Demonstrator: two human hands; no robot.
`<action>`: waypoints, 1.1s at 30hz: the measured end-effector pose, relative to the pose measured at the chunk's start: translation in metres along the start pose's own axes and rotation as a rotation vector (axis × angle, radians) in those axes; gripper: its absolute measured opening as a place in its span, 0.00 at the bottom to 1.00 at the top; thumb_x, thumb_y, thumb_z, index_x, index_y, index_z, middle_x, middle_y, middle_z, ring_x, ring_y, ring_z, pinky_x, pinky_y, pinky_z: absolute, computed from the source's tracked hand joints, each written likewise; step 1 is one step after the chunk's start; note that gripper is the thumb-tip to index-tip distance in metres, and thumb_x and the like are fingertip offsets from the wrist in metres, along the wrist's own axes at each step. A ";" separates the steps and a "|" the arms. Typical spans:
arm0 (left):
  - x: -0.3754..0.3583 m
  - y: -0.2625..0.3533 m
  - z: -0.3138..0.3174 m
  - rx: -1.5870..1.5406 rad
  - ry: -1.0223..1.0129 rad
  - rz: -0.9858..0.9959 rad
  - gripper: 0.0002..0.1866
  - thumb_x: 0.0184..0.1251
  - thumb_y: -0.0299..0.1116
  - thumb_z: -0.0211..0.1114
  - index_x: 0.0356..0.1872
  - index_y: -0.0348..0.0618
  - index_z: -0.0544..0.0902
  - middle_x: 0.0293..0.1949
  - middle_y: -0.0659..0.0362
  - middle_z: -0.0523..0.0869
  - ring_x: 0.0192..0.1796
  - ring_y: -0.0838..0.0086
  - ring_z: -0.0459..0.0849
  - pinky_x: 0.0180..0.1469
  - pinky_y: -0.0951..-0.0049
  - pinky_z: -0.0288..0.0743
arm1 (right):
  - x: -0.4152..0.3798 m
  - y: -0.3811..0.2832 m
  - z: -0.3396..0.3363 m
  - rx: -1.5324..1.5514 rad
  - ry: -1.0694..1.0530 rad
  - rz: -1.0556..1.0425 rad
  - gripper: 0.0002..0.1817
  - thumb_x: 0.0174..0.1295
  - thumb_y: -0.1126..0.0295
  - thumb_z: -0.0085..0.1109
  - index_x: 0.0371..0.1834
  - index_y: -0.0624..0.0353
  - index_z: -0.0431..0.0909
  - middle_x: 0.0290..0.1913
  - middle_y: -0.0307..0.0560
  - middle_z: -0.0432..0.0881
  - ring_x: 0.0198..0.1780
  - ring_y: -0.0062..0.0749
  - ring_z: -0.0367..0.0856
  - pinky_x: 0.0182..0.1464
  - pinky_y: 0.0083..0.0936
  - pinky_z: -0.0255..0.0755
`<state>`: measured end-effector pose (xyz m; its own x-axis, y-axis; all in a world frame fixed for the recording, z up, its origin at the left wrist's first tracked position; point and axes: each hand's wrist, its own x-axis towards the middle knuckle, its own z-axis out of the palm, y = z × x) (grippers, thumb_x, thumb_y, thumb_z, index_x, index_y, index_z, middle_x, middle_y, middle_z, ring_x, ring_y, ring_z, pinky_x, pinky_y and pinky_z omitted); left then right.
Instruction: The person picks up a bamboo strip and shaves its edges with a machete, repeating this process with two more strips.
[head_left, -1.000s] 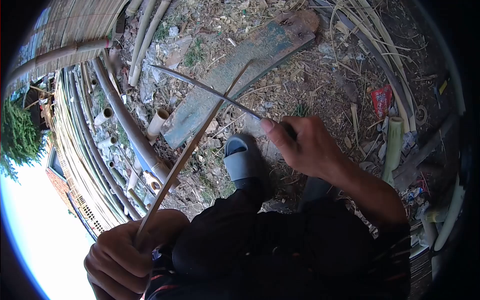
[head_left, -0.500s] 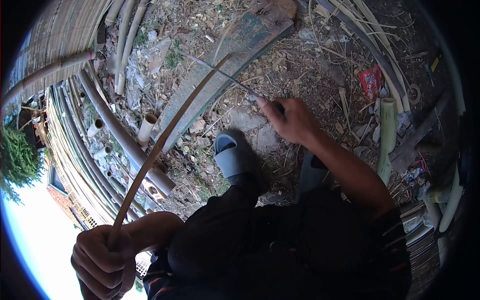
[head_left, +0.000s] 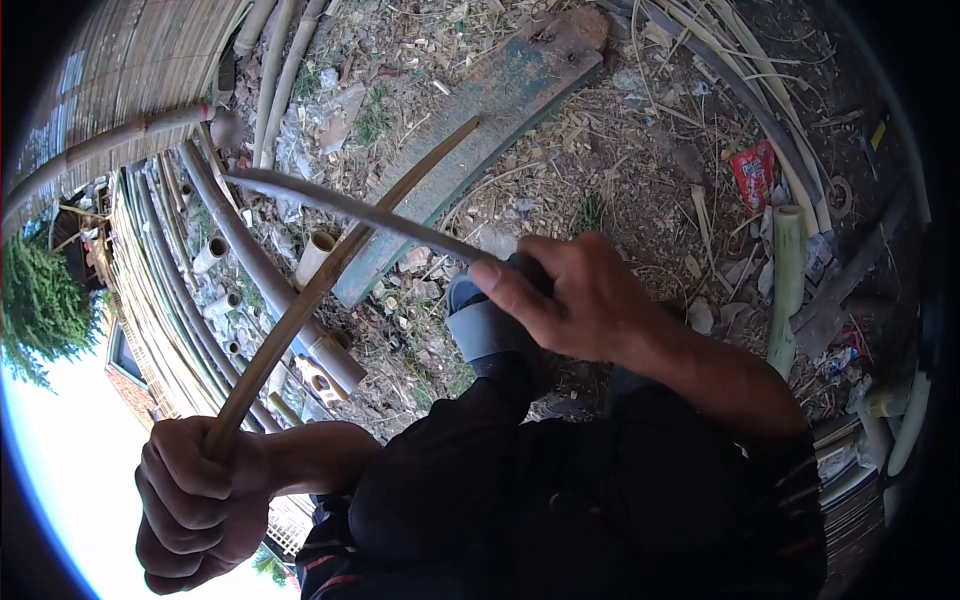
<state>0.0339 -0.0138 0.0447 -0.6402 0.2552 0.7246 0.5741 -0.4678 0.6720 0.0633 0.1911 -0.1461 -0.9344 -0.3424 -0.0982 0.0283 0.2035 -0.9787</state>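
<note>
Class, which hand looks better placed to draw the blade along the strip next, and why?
Probably the right hand: it holds the blade, which crosses the strip in view. The left hand is closed around the strip's near end, seemingly better suited to steadying it.

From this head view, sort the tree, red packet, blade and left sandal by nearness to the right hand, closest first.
From the right hand:
1. Blade, held in it
2. Left sandal, on the foot below
3. Red packet, ground at right
4. Tree, far left background
</note>
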 end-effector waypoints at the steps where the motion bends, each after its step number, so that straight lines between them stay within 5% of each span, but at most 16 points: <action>1: -0.007 0.007 -0.005 0.010 0.005 -0.005 0.25 0.76 0.38 0.48 0.12 0.58 0.57 0.06 0.76 0.53 0.08 0.91 0.49 0.16 0.88 0.41 | -0.005 -0.016 0.004 0.126 0.020 -0.187 0.33 0.70 0.42 0.53 0.15 0.57 0.72 0.09 0.38 0.68 0.10 0.25 0.68 0.14 0.31 0.60; 3: -0.008 0.005 0.000 -0.050 0.109 0.173 0.25 0.74 0.34 0.47 0.12 0.58 0.56 0.07 0.76 0.53 0.08 0.91 0.49 0.16 0.88 0.41 | -0.005 -0.011 0.007 0.060 0.034 -0.340 0.32 0.70 0.43 0.54 0.15 0.58 0.72 0.09 0.39 0.68 0.10 0.25 0.69 0.14 0.30 0.60; 5: -0.011 0.001 0.007 -0.041 0.016 0.034 0.23 0.65 0.30 0.47 0.11 0.59 0.51 0.09 0.76 0.48 0.11 0.91 0.45 0.20 0.84 0.35 | -0.002 -0.009 0.008 -0.015 0.060 -0.492 0.32 0.69 0.43 0.56 0.15 0.58 0.73 0.09 0.39 0.69 0.11 0.24 0.70 0.14 0.29 0.61; 7: -0.011 0.002 0.000 -0.057 0.026 0.030 0.23 0.65 0.29 0.47 0.11 0.59 0.51 0.09 0.76 0.48 0.12 0.91 0.45 0.20 0.84 0.36 | 0.005 -0.007 0.004 0.121 -0.125 0.077 0.33 0.66 0.40 0.58 0.14 0.57 0.69 0.09 0.37 0.68 0.10 0.26 0.72 0.13 0.30 0.64; 9: -0.008 0.001 -0.002 -0.079 0.037 -0.016 0.22 0.65 0.30 0.46 0.11 0.60 0.51 0.09 0.76 0.49 0.11 0.91 0.45 0.20 0.84 0.36 | -0.004 -0.007 0.009 0.141 -0.079 0.049 0.34 0.65 0.38 0.58 0.14 0.57 0.68 0.09 0.38 0.68 0.10 0.26 0.71 0.13 0.30 0.64; 11: -0.009 0.001 -0.001 -0.074 -0.001 -0.006 0.22 0.65 0.30 0.46 0.11 0.60 0.51 0.09 0.76 0.48 0.11 0.90 0.44 0.20 0.84 0.36 | -0.009 0.003 0.005 -0.120 0.111 -0.502 0.34 0.68 0.39 0.55 0.15 0.57 0.70 0.09 0.40 0.67 0.11 0.23 0.70 0.13 0.30 0.61; 13: -0.009 0.004 -0.001 -0.067 0.010 -0.008 0.22 0.65 0.30 0.46 0.11 0.60 0.51 0.09 0.76 0.48 0.11 0.90 0.44 0.21 0.84 0.36 | 0.000 0.032 0.004 -0.113 0.090 -0.348 0.34 0.69 0.40 0.53 0.17 0.59 0.73 0.09 0.41 0.68 0.11 0.23 0.70 0.14 0.29 0.59; 15: -0.007 0.000 -0.002 -0.074 0.007 -0.006 0.22 0.64 0.30 0.46 0.11 0.59 0.51 0.09 0.75 0.47 0.12 0.90 0.44 0.21 0.83 0.36 | 0.016 0.043 -0.006 -0.054 -0.040 0.272 0.37 0.68 0.35 0.50 0.19 0.61 0.77 0.11 0.43 0.74 0.12 0.36 0.77 0.17 0.35 0.70; 17: -0.006 -0.002 -0.002 -0.068 0.006 -0.025 0.22 0.64 0.30 0.46 0.11 0.59 0.50 0.09 0.76 0.47 0.12 0.90 0.44 0.21 0.83 0.36 | 0.007 0.051 -0.004 0.000 -0.057 0.257 0.38 0.68 0.34 0.48 0.19 0.61 0.78 0.11 0.44 0.74 0.14 0.37 0.78 0.18 0.36 0.70; 19: -0.005 -0.001 -0.003 -0.064 0.005 -0.012 0.22 0.63 0.30 0.46 0.11 0.59 0.50 0.09 0.76 0.47 0.11 0.90 0.43 0.21 0.84 0.36 | -0.002 0.078 0.008 -0.062 0.076 -0.004 0.35 0.71 0.40 0.49 0.16 0.59 0.73 0.10 0.40 0.68 0.13 0.27 0.69 0.18 0.35 0.60; 20: -0.003 -0.001 -0.003 -0.069 0.022 -0.018 0.22 0.63 0.31 0.46 0.11 0.59 0.49 0.08 0.76 0.47 0.11 0.90 0.44 0.21 0.84 0.36 | 0.007 0.098 0.007 -0.083 0.029 0.286 0.36 0.71 0.38 0.48 0.16 0.60 0.74 0.11 0.42 0.69 0.15 0.30 0.71 0.21 0.38 0.62; 23: -0.001 0.003 -0.010 -0.048 -0.021 -0.023 0.24 0.70 0.33 0.47 0.12 0.59 0.53 0.07 0.76 0.51 0.09 0.91 0.47 0.17 0.88 0.39 | 0.027 0.126 -0.004 -0.247 0.024 0.510 0.38 0.70 0.35 0.45 0.17 0.60 0.75 0.12 0.42 0.69 0.15 0.33 0.70 0.23 0.39 0.63; 27: 0.001 0.001 -0.014 -0.075 -0.009 -0.026 0.23 0.70 0.34 0.46 0.12 0.60 0.53 0.07 0.76 0.50 0.09 0.91 0.46 0.17 0.88 0.38 | 0.010 0.134 -0.003 -0.292 0.142 0.265 0.40 0.70 0.32 0.41 0.15 0.59 0.74 0.12 0.41 0.69 0.15 0.34 0.69 0.23 0.40 0.62; 30: 0.002 0.005 -0.011 -0.006 0.070 -0.020 0.23 0.71 0.37 0.47 0.13 0.60 0.55 0.08 0.76 0.51 0.10 0.89 0.46 0.18 0.85 0.40 | 0.023 0.110 -0.018 -0.222 -0.015 0.581 0.40 0.72 0.34 0.41 0.12 0.56 0.71 0.11 0.42 0.71 0.15 0.33 0.72 0.22 0.39 0.64; 33: -0.002 0.010 -0.003 0.160 0.171 -0.012 0.23 0.75 0.40 0.48 0.15 0.60 0.58 0.10 0.75 0.52 0.13 0.87 0.48 0.22 0.82 0.44 | 0.016 0.045 -0.008 -0.167 0.011 0.212 0.36 0.71 0.37 0.47 0.14 0.55 0.71 0.10 0.40 0.69 0.14 0.29 0.73 0.17 0.33 0.63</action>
<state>0.0391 -0.0219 0.0495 -0.7171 0.1064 0.6888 0.6305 -0.3221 0.7062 0.0471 0.2018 -0.1900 -0.9177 -0.2659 -0.2953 0.1660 0.4187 -0.8928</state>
